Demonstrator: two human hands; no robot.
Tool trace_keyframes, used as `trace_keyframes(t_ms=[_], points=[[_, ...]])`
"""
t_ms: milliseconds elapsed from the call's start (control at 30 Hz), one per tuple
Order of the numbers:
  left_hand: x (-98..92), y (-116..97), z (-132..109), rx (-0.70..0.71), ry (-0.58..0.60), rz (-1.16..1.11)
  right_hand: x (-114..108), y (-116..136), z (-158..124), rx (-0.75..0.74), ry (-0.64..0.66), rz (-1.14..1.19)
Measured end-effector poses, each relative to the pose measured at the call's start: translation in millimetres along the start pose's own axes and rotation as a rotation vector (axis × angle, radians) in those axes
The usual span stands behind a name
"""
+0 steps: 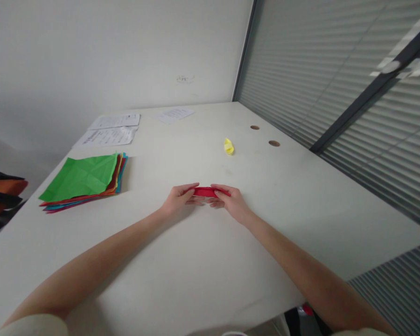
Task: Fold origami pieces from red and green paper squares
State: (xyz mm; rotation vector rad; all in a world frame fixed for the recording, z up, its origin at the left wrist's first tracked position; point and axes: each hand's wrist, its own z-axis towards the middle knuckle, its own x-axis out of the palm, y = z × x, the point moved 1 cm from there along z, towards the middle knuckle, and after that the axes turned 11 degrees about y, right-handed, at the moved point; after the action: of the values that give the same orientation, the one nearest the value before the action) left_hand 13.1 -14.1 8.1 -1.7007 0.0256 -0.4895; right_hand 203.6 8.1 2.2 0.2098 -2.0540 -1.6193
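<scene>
A narrow strip of folded red paper (205, 192) stretches between my two hands, just above the white table (182, 266). My left hand (179, 197) pinches its left end between thumb and fingers. At the other end, my right hand (231, 199) grips it the same way, with thumb and index finger on the paper. The lower fingers of both hands curl beneath the strip. Beyond my hands lies a small folded yellow paper piece (228, 146), touched by neither.
To the left lies a stack of coloured paper sheets, a creased green sheet (82, 176) on top. Printed pages (108, 135) and another sheet (175, 115) rest near the wall. Two round holes (274, 143) pierce the tabletop by the blinds (336, 84). An orange and black object (3, 196) stands at far left.
</scene>
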Motion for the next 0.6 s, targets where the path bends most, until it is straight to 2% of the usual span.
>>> trace_keyframes(t_ms=[167, 233, 433, 600], points=[[-0.7, 2.7, 0.2, -0.017, -0.151, 0.046, 6.9, -2.0, -1.3, -0.012, 0.037, -0.11], [-0.6, 4.4, 0.7, -0.002, -0.165, 0.087, 8.3, -2.8, -1.2, -0.02, 0.037, -0.118], [1.1, 3.4, 2.2, 0.018, -0.104, 0.104, 7.8, -3.3, -0.4, -0.018, 0.032, -0.107], [2.1, -5.0, 1.2, -0.095, 0.027, -0.011, 3.8, 1.0, -0.2, 0.018, -0.048, -0.092]])
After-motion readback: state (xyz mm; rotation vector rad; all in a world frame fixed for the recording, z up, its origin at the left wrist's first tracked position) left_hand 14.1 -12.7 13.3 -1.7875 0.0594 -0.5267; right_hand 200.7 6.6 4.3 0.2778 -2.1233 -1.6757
